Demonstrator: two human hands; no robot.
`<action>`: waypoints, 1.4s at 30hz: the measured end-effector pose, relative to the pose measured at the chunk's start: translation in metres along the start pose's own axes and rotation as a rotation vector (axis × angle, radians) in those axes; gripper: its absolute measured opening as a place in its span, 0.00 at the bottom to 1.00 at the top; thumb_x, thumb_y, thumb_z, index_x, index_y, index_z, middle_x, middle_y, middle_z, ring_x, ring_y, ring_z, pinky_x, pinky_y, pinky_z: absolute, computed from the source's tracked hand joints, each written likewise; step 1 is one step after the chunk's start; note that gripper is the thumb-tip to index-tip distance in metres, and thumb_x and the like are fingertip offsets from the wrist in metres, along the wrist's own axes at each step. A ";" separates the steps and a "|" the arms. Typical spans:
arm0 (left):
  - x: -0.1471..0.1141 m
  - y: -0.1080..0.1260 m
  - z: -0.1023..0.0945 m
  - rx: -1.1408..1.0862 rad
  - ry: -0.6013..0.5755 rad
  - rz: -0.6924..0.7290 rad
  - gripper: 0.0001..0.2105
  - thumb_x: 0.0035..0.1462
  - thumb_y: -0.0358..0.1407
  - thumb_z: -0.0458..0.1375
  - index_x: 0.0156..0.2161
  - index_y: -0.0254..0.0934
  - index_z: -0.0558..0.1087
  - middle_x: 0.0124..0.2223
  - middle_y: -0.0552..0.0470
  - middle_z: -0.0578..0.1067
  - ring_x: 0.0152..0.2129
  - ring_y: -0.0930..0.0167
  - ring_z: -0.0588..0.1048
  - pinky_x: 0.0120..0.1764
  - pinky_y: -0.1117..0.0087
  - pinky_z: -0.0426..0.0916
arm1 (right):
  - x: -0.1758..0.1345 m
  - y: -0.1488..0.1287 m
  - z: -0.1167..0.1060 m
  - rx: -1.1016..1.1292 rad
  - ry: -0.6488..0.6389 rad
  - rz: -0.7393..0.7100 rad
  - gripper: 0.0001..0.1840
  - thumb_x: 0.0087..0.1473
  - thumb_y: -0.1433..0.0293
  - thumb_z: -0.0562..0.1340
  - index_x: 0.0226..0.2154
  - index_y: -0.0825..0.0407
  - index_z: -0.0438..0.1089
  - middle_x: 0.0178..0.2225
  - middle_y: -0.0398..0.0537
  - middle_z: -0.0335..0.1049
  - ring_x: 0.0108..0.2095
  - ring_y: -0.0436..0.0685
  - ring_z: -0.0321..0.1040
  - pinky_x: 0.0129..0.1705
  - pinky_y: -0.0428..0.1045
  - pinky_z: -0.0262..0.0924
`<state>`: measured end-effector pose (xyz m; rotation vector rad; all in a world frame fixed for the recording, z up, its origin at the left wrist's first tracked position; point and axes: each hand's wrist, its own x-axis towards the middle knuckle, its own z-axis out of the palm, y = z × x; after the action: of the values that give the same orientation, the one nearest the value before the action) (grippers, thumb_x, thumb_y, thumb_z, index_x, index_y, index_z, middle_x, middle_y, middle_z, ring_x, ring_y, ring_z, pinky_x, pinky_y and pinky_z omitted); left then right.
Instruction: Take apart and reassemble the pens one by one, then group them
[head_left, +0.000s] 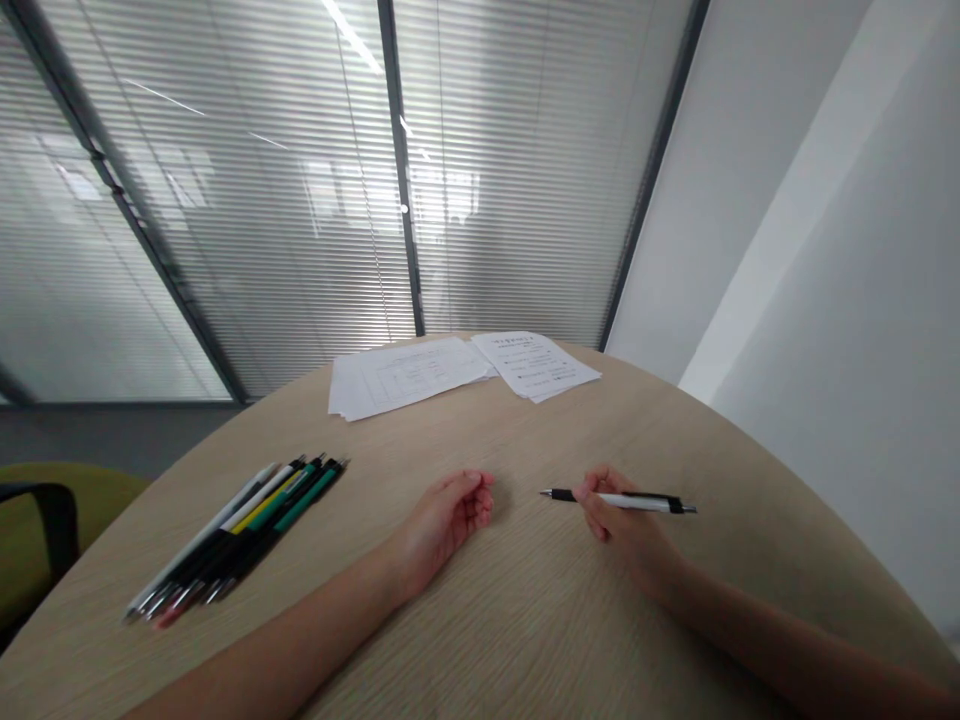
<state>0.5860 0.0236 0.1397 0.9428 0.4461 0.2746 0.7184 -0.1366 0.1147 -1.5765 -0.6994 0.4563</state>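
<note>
Bare forearms (pixel 300 630) stretch over a pale wooden table (pixel 525 650), one slanting in from each side. Fingers of the right hand (pixel 626 530) are pinched around a white-and-black pen (pixel 637 502), thumb pressed to its grip, with the pen held crosswise above the wood, its point aimed left at the other hand and its clip end toward the table's right edge. Just across a gap from that point, the left hand (pixel 450 520) rests with fingers half curled, thumb lying close along the forefinger, nothing visible in its grasp. Farther out, beyond the left forearm and close to the table's left edge, a row of pens (pixel 244 535) in white, yellow, green and black lies side by side on a diagonal, one end toward the near left, the other toward the table's far edge; the left hand is much the nearer to it. Printed papers (pixel 412 375) lie in two overlapping piles along the far edge, a yellow-green chair (pixel 97 490) stands past the left edge, and closed blinds (pixel 300 200) hang behind.
</note>
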 end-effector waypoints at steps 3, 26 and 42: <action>0.000 -0.001 0.001 0.027 0.006 0.018 0.08 0.53 0.26 0.50 0.27 0.29 0.70 0.20 0.54 0.69 0.16 0.79 0.67 0.23 0.79 0.61 | -0.001 -0.002 0.003 -0.075 0.035 -0.009 0.10 0.43 0.63 0.59 0.24 0.51 0.57 0.15 0.35 0.54 0.15 0.46 0.52 0.17 0.42 0.47; 0.007 -0.005 -0.005 0.085 -0.015 0.107 0.05 0.48 0.30 0.56 0.24 0.30 0.70 0.18 0.56 0.68 0.16 0.78 0.65 0.23 0.77 0.59 | 0.062 0.006 -0.079 -1.496 0.026 -0.616 0.12 0.51 0.80 0.52 0.33 0.53 0.69 0.32 0.50 0.68 0.36 0.54 0.63 0.37 0.47 0.57; 0.021 -0.022 -0.021 0.422 -0.086 0.132 0.16 0.40 0.48 0.58 0.22 0.36 0.65 0.16 0.57 0.63 0.14 0.76 0.60 0.22 0.73 0.51 | 0.179 0.048 -0.162 -1.400 0.246 -0.450 0.13 0.54 0.67 0.54 0.43 0.53 0.62 0.44 0.50 0.62 0.40 0.54 0.63 0.39 0.53 0.61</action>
<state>0.5947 0.0354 0.1059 1.3946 0.3686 0.2629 0.9645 -0.1381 0.1084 -2.5597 -1.2476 -0.7511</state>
